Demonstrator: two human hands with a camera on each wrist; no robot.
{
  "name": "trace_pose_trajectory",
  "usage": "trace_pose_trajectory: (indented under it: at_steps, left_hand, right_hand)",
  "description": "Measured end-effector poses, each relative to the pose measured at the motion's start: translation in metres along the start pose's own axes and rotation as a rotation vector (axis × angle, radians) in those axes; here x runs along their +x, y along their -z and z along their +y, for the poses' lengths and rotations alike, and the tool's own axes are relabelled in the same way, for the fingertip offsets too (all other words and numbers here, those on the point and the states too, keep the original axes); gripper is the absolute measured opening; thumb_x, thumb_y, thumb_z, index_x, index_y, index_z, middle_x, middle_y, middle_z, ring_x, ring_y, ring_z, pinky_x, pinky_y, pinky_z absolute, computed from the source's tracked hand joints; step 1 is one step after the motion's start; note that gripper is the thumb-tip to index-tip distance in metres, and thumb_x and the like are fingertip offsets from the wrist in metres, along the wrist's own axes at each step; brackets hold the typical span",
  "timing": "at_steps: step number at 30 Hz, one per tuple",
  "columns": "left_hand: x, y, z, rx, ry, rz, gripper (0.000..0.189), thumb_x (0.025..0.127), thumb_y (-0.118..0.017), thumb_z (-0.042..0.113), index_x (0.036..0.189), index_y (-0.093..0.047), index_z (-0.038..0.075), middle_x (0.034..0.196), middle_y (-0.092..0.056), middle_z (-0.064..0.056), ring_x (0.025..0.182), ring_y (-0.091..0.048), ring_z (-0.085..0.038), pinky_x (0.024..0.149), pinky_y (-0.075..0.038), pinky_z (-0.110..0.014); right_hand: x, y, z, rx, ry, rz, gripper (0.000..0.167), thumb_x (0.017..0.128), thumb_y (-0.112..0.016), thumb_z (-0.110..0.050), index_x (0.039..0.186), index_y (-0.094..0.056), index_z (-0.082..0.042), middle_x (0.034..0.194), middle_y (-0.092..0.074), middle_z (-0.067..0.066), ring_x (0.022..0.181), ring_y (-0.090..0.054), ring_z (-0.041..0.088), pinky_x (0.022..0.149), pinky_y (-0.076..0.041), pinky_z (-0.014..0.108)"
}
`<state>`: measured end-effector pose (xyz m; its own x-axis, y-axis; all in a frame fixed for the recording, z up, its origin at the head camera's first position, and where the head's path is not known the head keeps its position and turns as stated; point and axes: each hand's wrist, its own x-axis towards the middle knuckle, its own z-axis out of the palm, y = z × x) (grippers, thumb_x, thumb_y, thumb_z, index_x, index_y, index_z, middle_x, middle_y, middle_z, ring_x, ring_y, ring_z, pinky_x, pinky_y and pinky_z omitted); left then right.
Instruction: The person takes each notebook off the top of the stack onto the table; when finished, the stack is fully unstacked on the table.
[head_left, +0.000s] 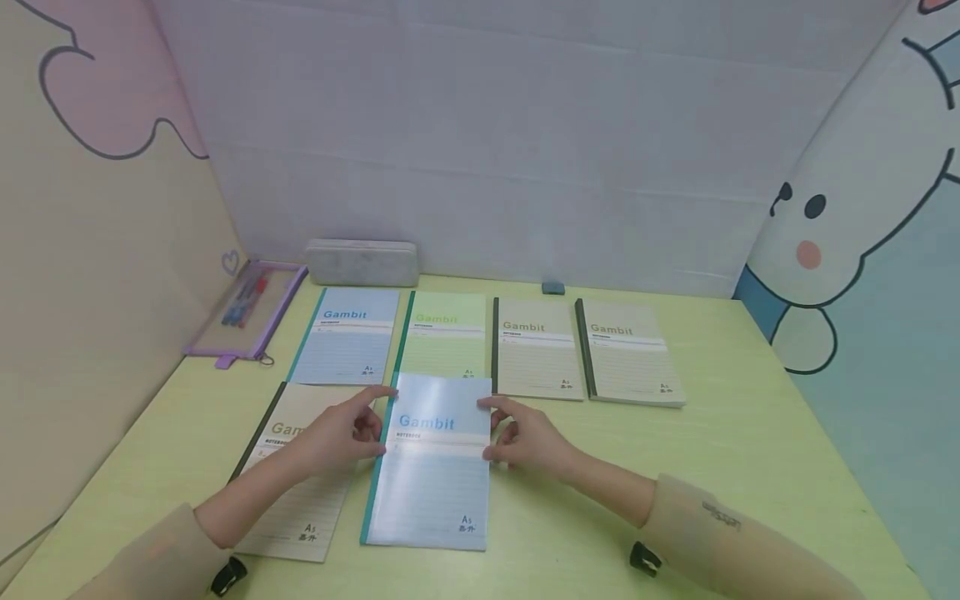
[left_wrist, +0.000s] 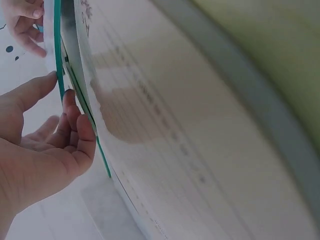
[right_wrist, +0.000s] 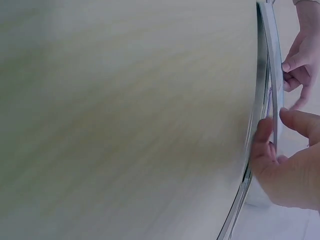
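Note:
Between my two hands is a blue "Gambit" notebook (head_left: 429, 500) with a teal spine. My left hand (head_left: 337, 435) pinches its spine edge, and my right hand (head_left: 534, 440) pinches the opposite edge. Both wrist views show the notebook side-on, held off the table, with fingertips at its edge. Its top end overlaps the lower part of a green notebook (head_left: 442, 342). Below my left forearm lies a beige notebook (head_left: 288, 521) with a dark spine, partly hidden by the hand and arm.
In the back row, another blue notebook (head_left: 348, 337) lies left of the green one, and two beige notebooks, one nearer (head_left: 536, 354) and one farther right (head_left: 633, 358), lie right of it. Behind are a purple-edged pen pouch (head_left: 281, 312), a grey case (head_left: 363, 263) and a small dark block (head_left: 552, 288). Walls enclose the table.

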<state>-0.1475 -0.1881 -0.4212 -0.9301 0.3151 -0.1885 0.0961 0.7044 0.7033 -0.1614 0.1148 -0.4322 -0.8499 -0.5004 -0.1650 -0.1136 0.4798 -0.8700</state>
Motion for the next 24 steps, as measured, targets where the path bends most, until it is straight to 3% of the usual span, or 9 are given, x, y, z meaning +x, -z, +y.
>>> trace_pose_trajectory:
  at_steps: [4,9,16,24]
  left_hand:
    - [-0.0015,-0.0016,-0.0012,0.091,-0.007,-0.055,0.060,0.076,-0.077,0.013,0.130,-0.052,0.015,0.081,-0.056,0.005,0.075,-0.049,-0.013,0.066,-0.040,-0.025]
    - [-0.0045,-0.0009,-0.0004,0.106,-0.002,-0.084,0.056,0.076,-0.077,0.012,0.128,-0.055,0.012,0.079,-0.055,0.004,0.073,-0.047,-0.012,0.062,-0.038,-0.025]
    - [-0.0053,0.0028,0.0048,0.135,-0.013,-0.096,0.052,0.078,-0.075,0.009,0.126,-0.056,0.011,0.077,-0.054,0.003,0.071,-0.048,-0.013,0.062,-0.039,-0.025]
    - [-0.0028,-0.0010,0.0078,0.214,0.044,-0.071,0.051,0.075,-0.079,0.016,0.122,-0.062,0.016,0.084,-0.051,0.000,0.076,-0.045,-0.015,0.064,-0.038,-0.028]
  right_hand:
    - [0.0028,-0.0035,0.0012,-0.155,0.021,-0.031,0.062,0.076,-0.078,-0.010,0.133,-0.052,-0.007,0.099,-0.058,0.002,0.069,-0.056,0.010,0.054,-0.049,0.021]
    - [0.0043,-0.0070,-0.0006,-0.269,0.073,-0.058,0.061,0.076,-0.078,-0.014,0.132,-0.054,-0.004,0.096,-0.059,0.000,0.063,-0.050,0.005,0.054,-0.043,0.018]
    - [0.0047,-0.0103,-0.0059,-0.367,0.109,-0.064,0.060,0.077,-0.078,-0.016,0.131,-0.054,-0.004,0.094,-0.058,-0.001,0.066,-0.046,0.006,0.057,-0.041,0.018]
    - [0.0028,-0.0073,-0.0077,-0.425,0.128,-0.064,0.055,0.078,-0.078,-0.017,0.128,-0.057,-0.006,0.093,-0.054,0.001,0.072,-0.046,0.012,0.062,-0.039,0.020]
